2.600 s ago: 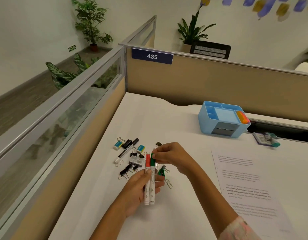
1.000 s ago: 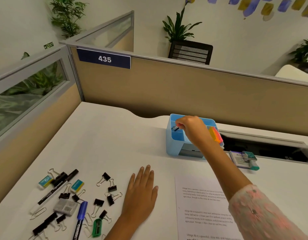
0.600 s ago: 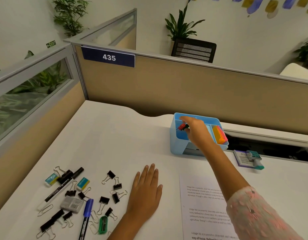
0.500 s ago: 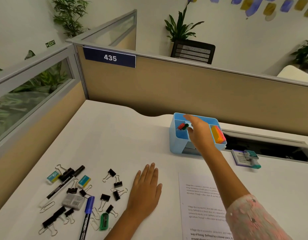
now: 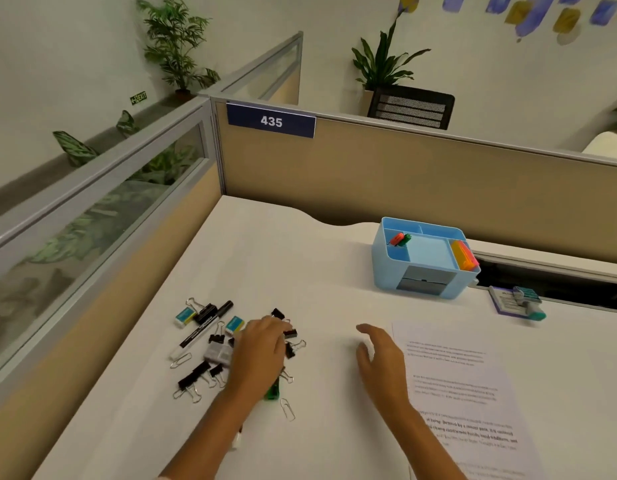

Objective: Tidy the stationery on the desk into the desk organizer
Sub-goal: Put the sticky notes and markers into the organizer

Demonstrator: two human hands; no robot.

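Paper clip: lies loose on the desk nearest the person, at the near edge of the clutter; not yet gathered.
Left hand: palm down over the stationery pile, fingers curled into it. Whether they have clamped on anything cannot be told; the hand hides what is beneath. Judged to be reaching for the next item.
Right hand: hovers just above the desk, fingers apart and empty, thumb spread. Likely held ready to take what the left hand lifts.
Printed sheet: flat on the desk, just beside the right hand.
Binder clips: scattered around the left hand, with a black marker, two small erasers and a green sharpener partly under the wrist.
Desk organizer: stands well apart from the pile, near the partition. Red and green marker caps show in its left rear compartment; orange and yellow items fill the right one.
Progress: early; most stationery is outside the organizer.
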